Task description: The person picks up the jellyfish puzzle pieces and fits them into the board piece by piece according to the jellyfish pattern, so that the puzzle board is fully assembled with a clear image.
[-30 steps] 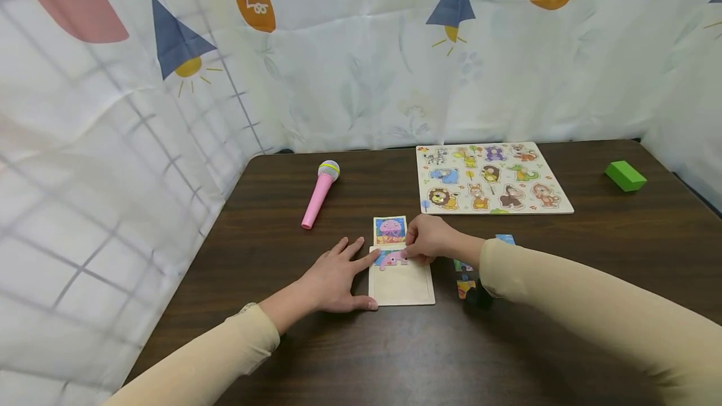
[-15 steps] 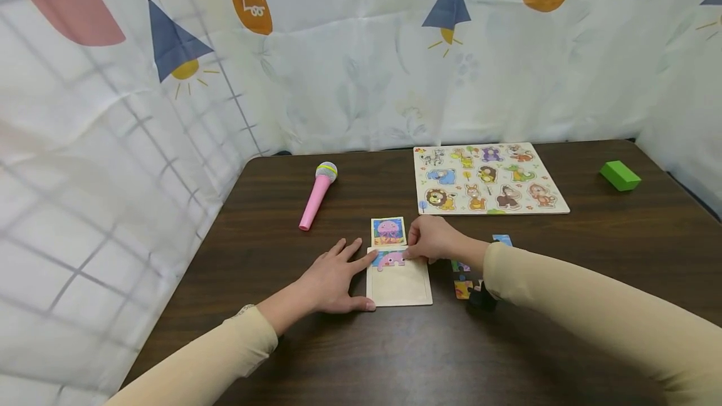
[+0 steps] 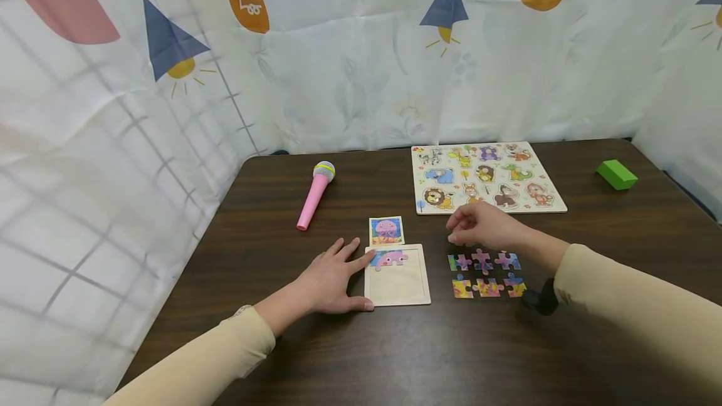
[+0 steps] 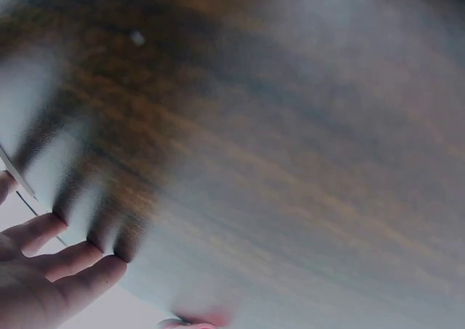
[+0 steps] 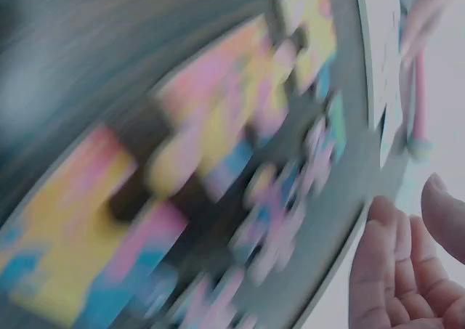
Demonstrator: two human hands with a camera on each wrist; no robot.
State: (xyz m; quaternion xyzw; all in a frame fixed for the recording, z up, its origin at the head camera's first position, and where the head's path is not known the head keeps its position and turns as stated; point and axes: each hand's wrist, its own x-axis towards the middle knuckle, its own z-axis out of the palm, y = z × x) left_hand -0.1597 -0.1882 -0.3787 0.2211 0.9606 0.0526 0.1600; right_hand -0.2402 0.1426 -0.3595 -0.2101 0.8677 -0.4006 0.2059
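My left hand (image 3: 327,282) lies spread on the table. Its index fingertip and thumb touch the left side of a pale wooden puzzle tray (image 3: 397,287). Joined puzzle pieces (image 3: 390,259) showing a pink creature on blue fill part of the tray's top row. Against its far edge lies a jellyfish picture card (image 3: 386,230). My right hand (image 3: 479,224) hovers over the far side of the loose puzzle pieces (image 3: 487,287), which lie in rows right of the tray. In the right wrist view its fingers (image 5: 374,271) are loosely bent, the thumb is apart, and nothing is held.
A pink toy microphone (image 3: 314,198) lies beyond the left hand. At the back right is an animal puzzle board (image 3: 468,196), its near edge overlapped by the right hand in the head view. A green block (image 3: 617,174) sits farther right. A patterned curtain (image 3: 361,80) hangs behind the table.
My right hand has left the tray's top row and moved right, over the loose pieces, uncovering more of them. The pink creature pieces stay in the tray. My left hand has kept its place.
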